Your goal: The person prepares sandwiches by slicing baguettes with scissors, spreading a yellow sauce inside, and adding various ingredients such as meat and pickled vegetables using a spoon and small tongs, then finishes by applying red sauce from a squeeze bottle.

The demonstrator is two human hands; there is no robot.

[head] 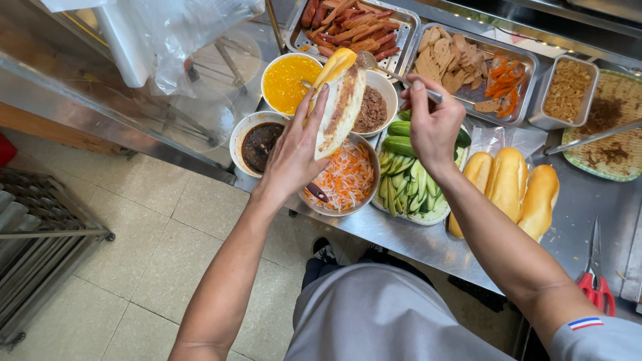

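Observation:
My left hand (292, 157) holds a split-open baguette (341, 100) upright over the bowls, its cut side smeared with brown paste and yellow sauce at the top. A metal spoon (384, 71) is pinched in my right hand (431, 124), its bowl touching the inside of the bread. Just behind the bread sits a white bowl of brown minced paste (372, 109). A bowl of yellow sauce (287, 81) stands to its left.
A dark sauce bowl (258, 144), a bowl of pickled carrot shreds (348, 179), a plate of cucumber (404, 180), three whole baguettes (508, 184), trays of sausages (351, 27) and sliced meats (468, 67), and red-handled scissors (595, 284) crowd the steel counter (582, 207).

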